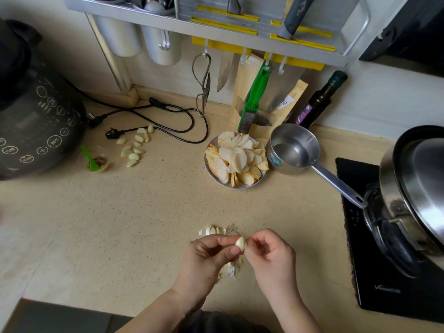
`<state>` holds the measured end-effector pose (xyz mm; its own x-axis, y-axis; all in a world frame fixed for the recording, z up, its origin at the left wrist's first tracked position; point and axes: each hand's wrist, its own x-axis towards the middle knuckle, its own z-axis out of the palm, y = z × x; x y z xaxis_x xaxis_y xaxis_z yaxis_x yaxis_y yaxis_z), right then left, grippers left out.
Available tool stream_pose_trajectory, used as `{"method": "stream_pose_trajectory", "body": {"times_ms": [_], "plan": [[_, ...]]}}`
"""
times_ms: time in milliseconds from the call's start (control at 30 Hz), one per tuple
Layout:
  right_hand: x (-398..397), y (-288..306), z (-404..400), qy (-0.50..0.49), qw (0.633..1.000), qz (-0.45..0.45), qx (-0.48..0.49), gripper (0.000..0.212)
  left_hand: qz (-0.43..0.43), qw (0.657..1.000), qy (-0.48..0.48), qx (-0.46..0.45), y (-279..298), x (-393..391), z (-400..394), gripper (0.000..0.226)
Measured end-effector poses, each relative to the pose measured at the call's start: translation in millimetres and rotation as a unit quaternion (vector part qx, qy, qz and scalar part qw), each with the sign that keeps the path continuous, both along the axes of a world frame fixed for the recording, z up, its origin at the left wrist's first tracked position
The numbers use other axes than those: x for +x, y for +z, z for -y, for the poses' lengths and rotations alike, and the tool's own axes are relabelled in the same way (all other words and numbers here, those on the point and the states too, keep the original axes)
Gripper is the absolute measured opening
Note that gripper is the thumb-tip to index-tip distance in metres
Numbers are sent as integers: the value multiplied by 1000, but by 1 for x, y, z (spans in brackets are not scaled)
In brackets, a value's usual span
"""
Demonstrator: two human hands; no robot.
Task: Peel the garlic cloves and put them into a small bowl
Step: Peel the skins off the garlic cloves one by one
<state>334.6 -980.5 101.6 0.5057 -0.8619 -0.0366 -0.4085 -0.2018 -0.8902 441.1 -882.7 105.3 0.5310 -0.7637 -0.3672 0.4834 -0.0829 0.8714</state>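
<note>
Speckled beige counter point(144, 224) underneath everything, with a dark multicooker point(36, 111) at far left and an induction hob point(384, 272) carrying a steel pot point(413, 188) at right. Further back, a plate of apple slices point(236, 162) just beside a small steel saucepan point(294, 150). Peeled garlic cloves point(135, 146) heaped loose on the counter near a tiny plastic cup point(98, 159); no bowl clearly holding them. Nearer, left hand point(206, 258) and right hand point(269, 258) meeting over papery garlic skins point(216, 230). Between them one garlic clove point(240, 243), pinched by left thumb and forefinger, with right fingers point(252, 241) curled in, nipping at its edge. Likely light, firm, a bit slick once bare; skin thin, brittle, clingy. Best held across the plump middle, peeling begun from the pointed tip or cut root end.
</note>
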Motion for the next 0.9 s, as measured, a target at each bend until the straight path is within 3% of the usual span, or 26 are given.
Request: {"method": "stream_pose_trajectory", "body": {"times_ms": [100,167,333,467,567,667,767,900], "plan": [[-3,1,-3,26,988,80,129,17,18,1000,2,2,0,2,0,11],[-4,3,-7,63,979,108,160,7,29,1000,-1,-2,0,3,-1,8],[-5,-1,-4,70,957,166,227,20,9,1000,27,-8,-1,4,1,14],[-6,-4,-5,49,912,244,326,24,-82,996,40,-21,0,5,1,17],[-6,-4,-4,41,901,270,337,23,-113,992,42,-27,0,4,0,18],[-5,-4,-3,43,903,275,327,19,-73,996,29,-32,3,3,0,19],[-4,-4,-3,43,909,262,321,36,-32,999,24,-23,5,2,1,19],[-5,-5,-3,47,920,249,298,39,-2,999,29,-30,10,2,1,17]]}}
